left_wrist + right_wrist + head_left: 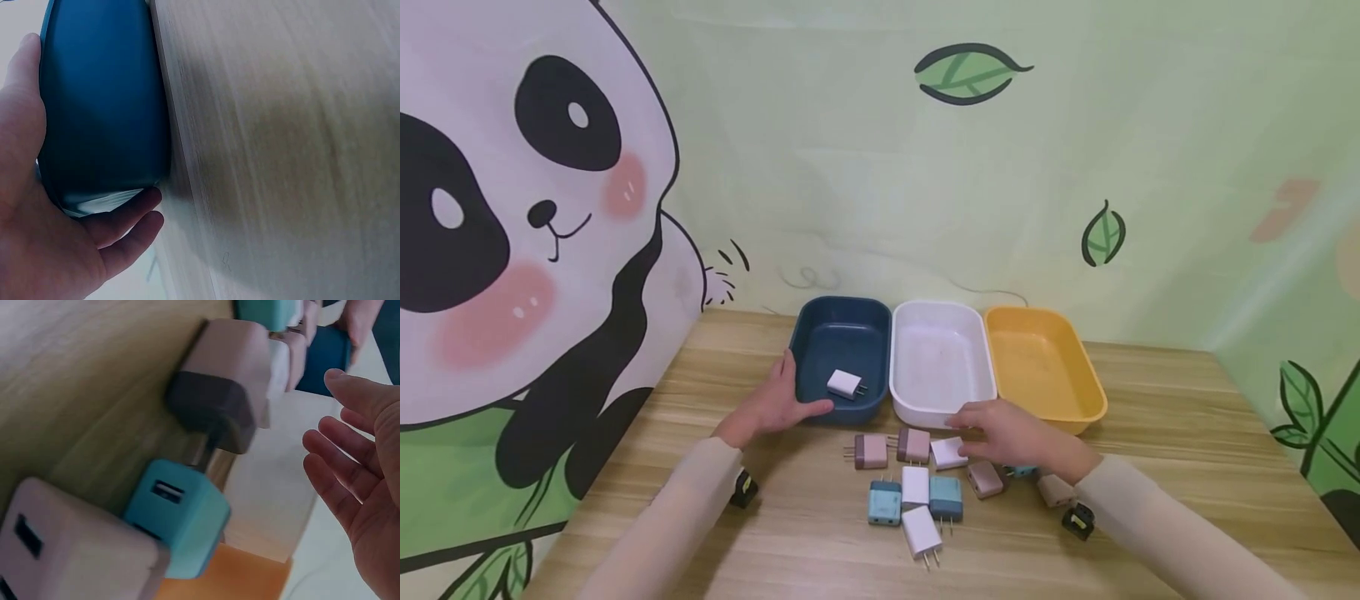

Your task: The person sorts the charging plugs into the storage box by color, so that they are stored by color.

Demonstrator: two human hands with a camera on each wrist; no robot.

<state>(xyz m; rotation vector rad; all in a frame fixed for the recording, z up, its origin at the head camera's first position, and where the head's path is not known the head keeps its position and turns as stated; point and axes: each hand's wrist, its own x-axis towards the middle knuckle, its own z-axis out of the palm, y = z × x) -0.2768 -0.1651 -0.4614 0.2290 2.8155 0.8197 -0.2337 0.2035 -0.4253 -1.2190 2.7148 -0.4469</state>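
Observation:
My left hand (pixel 777 400) rests at the near left corner of the dark blue bin (pixel 841 329). Its thumb lies along the front, and the other fingers reach along the left side, as the left wrist view also shows. Inside that bin lies a white charger plug (pixel 846 383). My right hand (pixel 1000 429) hovers by the front rim of the white bin (pixel 940 354), its thumb and fingers (pixel 337 456) apart with nothing between them. Right under its thumb in the head view is another white charger plug (pixel 947 452). A pink plug (pixel 986 479) lies just below this hand.
A yellow bin (pixel 1045 367) stands right of the white one, all three side by side near the wall. Before them on the wooden table (pixel 790 533) lie several plugs, including a pink (pixel 871 452), a teal (pixel 884 502) and a white one (pixel 921 532). My right forearm overlaps more plugs.

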